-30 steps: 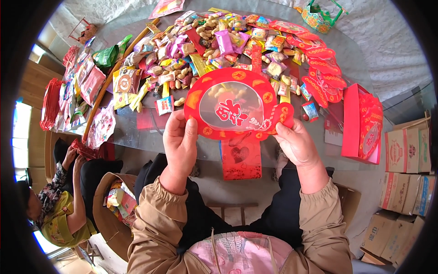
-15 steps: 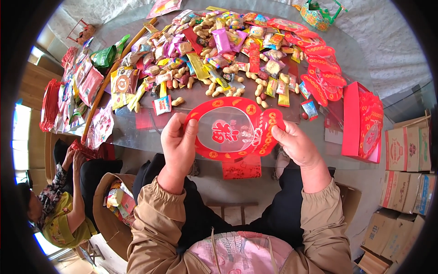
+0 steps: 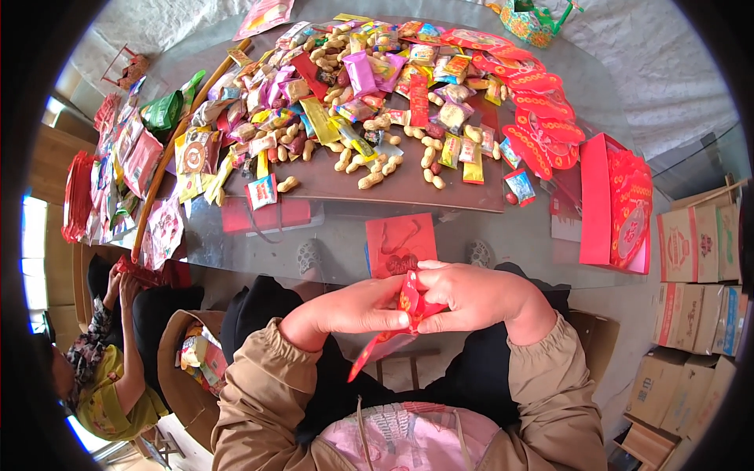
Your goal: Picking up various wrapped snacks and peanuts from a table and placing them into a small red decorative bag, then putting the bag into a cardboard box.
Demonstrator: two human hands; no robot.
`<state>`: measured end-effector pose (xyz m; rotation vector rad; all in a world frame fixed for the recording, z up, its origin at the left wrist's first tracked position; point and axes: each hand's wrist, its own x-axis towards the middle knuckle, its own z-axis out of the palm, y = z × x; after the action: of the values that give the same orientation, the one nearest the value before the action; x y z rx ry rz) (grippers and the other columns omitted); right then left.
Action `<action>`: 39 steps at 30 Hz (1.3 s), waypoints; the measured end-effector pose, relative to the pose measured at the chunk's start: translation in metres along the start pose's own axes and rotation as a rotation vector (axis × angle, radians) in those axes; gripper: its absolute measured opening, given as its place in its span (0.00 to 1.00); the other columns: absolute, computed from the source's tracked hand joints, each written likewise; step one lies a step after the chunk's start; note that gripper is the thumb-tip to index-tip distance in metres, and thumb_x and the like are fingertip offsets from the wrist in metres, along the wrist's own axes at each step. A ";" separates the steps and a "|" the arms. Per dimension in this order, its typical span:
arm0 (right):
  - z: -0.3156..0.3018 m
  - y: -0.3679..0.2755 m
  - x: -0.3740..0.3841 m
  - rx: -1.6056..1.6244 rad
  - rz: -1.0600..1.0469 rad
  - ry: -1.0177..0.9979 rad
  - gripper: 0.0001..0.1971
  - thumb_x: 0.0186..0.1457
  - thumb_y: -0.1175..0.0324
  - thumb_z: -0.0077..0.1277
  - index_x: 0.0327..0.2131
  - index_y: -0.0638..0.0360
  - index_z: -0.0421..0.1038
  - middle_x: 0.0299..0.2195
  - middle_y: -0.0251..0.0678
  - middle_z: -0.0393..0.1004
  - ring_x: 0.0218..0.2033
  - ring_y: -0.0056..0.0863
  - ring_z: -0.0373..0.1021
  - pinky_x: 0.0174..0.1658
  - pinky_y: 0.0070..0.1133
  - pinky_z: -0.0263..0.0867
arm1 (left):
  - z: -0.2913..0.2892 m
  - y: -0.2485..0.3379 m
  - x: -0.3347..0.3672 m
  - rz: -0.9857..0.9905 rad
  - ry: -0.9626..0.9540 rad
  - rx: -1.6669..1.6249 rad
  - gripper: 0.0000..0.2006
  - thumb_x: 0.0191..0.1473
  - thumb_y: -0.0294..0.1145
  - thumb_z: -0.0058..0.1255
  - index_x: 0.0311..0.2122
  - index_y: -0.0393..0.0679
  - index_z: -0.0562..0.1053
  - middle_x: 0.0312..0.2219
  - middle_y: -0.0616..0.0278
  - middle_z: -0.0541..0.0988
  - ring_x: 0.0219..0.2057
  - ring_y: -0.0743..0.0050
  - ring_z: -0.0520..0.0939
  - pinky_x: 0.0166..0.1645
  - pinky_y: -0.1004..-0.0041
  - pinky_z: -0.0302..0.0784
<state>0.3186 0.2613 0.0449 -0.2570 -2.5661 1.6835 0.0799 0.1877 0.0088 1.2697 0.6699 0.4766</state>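
Note:
A red gourd-shaped candy bag (image 3: 378, 344) with a gold pattern is held between my two hands, seen nearly edge-on and slanting down over my lap. My left hand (image 3: 353, 308) pinches its edge between thumb and fingers. On the other side, my right hand (image 3: 479, 294) grips the bag's upper end, the fingertips of both hands close together. The clear window seen earlier is mostly turned from sight. Beyond my hands, a red gift bag (image 3: 402, 235) with a handle shows past the table edge.
Candies and peanuts (image 3: 361, 102) heap the glass-topped table. Similar red bags (image 3: 542, 110) fan out at the right, beside a red box (image 3: 595, 200). A wooden stick (image 3: 166, 161) borders packets at left. A co-worker's hands (image 3: 120, 284) hold red material. Cartons (image 3: 683, 314) stand right.
My hands have drawn closer together and lower, toward my lap. The candy bag has turned from lying face-up and spread between them to nearly edge-on. The view has shifted slightly.

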 end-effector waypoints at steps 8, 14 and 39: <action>-0.003 0.001 -0.004 -0.055 0.032 0.032 0.13 0.61 0.59 0.58 0.34 0.60 0.79 0.45 0.42 0.74 0.47 0.48 0.70 0.61 0.41 0.58 | 0.009 -0.011 0.009 -0.028 -0.051 -0.415 0.60 0.46 0.52 0.73 0.71 0.40 0.43 0.61 0.60 0.64 0.61 0.72 0.66 0.65 0.68 0.64; -0.005 0.002 0.001 -0.077 -0.063 0.204 0.13 0.60 0.60 0.59 0.32 0.61 0.77 0.43 0.40 0.75 0.43 0.44 0.70 0.52 0.34 0.65 | 0.014 -0.015 0.013 -0.007 0.034 -0.692 0.56 0.46 0.37 0.72 0.72 0.44 0.44 0.60 0.62 0.65 0.58 0.74 0.68 0.61 0.70 0.66; -0.042 0.082 0.047 -0.960 0.408 0.843 0.29 0.57 0.58 0.60 0.61 0.53 0.69 0.63 0.44 0.66 0.58 0.47 0.66 0.67 0.37 0.57 | 0.017 -0.013 0.033 -0.294 -0.306 0.313 0.43 0.48 0.45 0.67 0.63 0.39 0.58 0.44 0.45 0.79 0.47 0.49 0.80 0.51 0.61 0.74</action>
<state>0.2875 0.3395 -0.0151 -1.2516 -2.4141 0.0862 0.1152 0.1949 -0.0074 1.4689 0.6719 -0.0699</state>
